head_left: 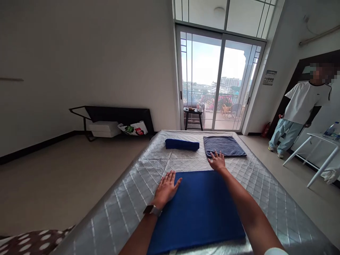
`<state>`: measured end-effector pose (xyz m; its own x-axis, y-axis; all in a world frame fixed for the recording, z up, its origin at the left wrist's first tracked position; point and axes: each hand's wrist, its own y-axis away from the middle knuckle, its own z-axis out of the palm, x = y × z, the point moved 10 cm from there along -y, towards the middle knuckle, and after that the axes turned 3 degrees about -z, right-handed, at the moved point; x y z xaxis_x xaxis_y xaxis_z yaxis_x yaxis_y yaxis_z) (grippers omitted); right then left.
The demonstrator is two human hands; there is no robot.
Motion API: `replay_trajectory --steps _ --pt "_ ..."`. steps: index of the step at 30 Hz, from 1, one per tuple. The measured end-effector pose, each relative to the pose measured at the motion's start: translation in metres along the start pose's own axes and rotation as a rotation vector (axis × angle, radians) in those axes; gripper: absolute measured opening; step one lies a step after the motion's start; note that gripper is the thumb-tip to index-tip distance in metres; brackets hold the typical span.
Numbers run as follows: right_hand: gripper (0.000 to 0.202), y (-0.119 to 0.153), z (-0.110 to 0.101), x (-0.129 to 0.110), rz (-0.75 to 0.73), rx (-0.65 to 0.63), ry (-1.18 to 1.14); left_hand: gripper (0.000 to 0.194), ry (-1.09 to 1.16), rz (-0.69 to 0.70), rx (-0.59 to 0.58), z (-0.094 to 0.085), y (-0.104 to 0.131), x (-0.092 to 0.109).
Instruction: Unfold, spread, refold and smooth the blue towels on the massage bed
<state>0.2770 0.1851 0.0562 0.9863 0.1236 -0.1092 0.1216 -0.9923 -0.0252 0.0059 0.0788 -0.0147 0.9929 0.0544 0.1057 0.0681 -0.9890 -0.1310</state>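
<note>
A blue cloth (198, 209) lies spread flat on the silver quilted mattress (127, 198) in front of me. My left hand (166, 187) rests palm down at its far left corner, fingers extended and thumb apart. Beyond its far right corner is my right hand (217, 161), fingers spread, with the tips over the near left edge of a grey-blue towel (225, 144). Whether those fingertips press on the towel I cannot tell. A narrow folded blue cloth (182, 144) lies left of the towel. Neither hand grips anything.
At the right stands a person (302, 106) near a white table (321, 140) with bottles. A black bench (119, 117) with white boxes underneath is by the left wall. Past the mattress are a black stool (193, 112) and glass sliding doors (220, 81). Polka-dot fabric (34, 242) lies lower left.
</note>
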Motion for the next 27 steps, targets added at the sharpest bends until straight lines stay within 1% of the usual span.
replay_trajectory --steps 2,4,6,8,14,17,21,24,27 --pt "0.064 -0.012 0.017 0.002 0.013 -0.086 -0.01 0.075 -0.008 -0.009 -0.023 0.003 0.0 -0.001" --pt "0.067 -0.017 0.031 0.003 0.025 -0.151 -0.024 0.074 -0.016 -0.013 -0.032 0.005 0.0 -0.001" --pt "0.069 -0.018 0.039 0.003 0.039 -0.169 -0.037 0.074 -0.023 -0.008 -0.019 0.003 0.001 0.0" --pt "0.07 -0.015 0.042 0.001 0.046 -0.168 -0.042 0.074 -0.027 -0.003 -0.014 0.001 0.002 0.001" --pt "0.078 0.006 0.043 -0.011 0.052 -0.175 -0.049 0.074 -0.046 -0.012 -0.133 -0.004 0.005 0.003" --pt "0.079 0.021 0.042 -0.018 0.052 -0.172 -0.044 0.073 -0.067 -0.017 -0.158 -0.006 0.005 0.002" --pt "0.076 0.042 0.04 -0.025 0.042 -0.182 -0.028 0.074 -0.03 -0.006 -0.17 -0.006 0.005 0.002" --pt "0.073 0.054 0.038 -0.026 0.035 -0.2 -0.035 0.074 -0.002 0.014 -0.151 -0.006 0.005 0.001" --pt "0.066 0.066 0.027 -0.024 0.006 -0.174 -0.052 0.072 0.001 0.045 -0.114 -0.007 0.005 0.001"
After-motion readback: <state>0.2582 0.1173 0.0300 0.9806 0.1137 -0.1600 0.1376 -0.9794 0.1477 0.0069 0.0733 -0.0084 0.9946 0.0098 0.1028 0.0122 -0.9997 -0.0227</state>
